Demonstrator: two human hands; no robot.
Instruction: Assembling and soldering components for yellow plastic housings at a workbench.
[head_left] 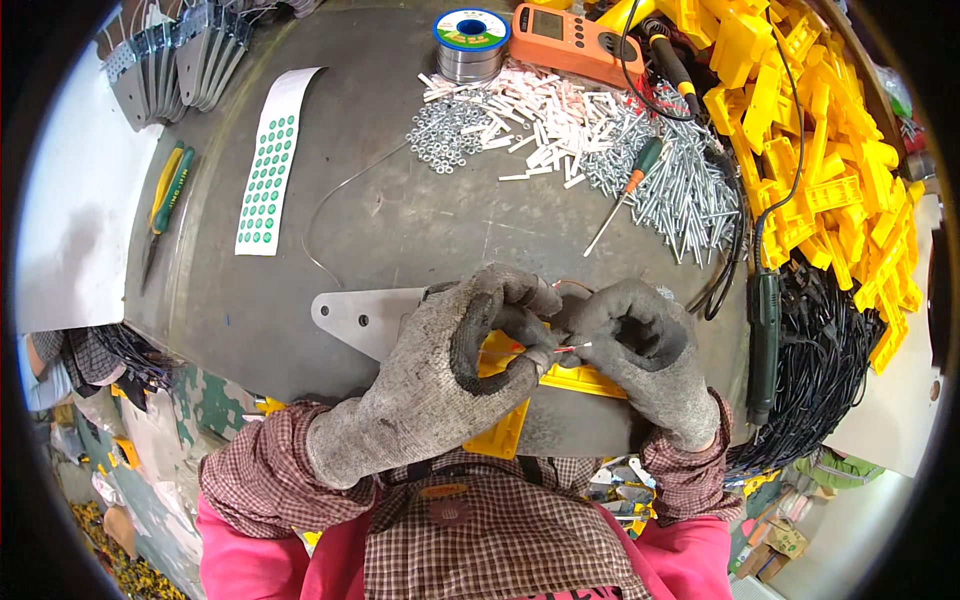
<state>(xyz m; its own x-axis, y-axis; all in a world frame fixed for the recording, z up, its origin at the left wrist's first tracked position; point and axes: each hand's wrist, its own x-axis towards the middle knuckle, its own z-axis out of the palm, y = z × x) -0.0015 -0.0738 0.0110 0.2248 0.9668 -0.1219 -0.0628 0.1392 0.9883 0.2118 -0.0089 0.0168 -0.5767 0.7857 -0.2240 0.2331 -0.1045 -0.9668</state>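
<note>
My gloved left hand (430,350) is closed in a pinch, its thumb and forefinger on a thin red-and-white wire (570,348). Facing it, my gloved right hand (650,335) pinches the wire's pale end; the exact grip is partly hidden by the fingers. Beneath both hands lies a yellow plastic part (497,437), mostly covered. A flat grey metal plate with holes (385,312) sticks out to the left from under my left hand. Behind the fingers a short coppery wire (572,284) curves up.
Beyond my hands are a screwdriver (625,195), screws (690,205), white sleeves (545,110), nuts (445,135), a solder spool (470,62) and an orange meter (565,42). Yellow parts (800,150), black cables (810,370) and a power screwdriver (765,345) lie right; pliers (168,190) and stickers (268,170) left.
</note>
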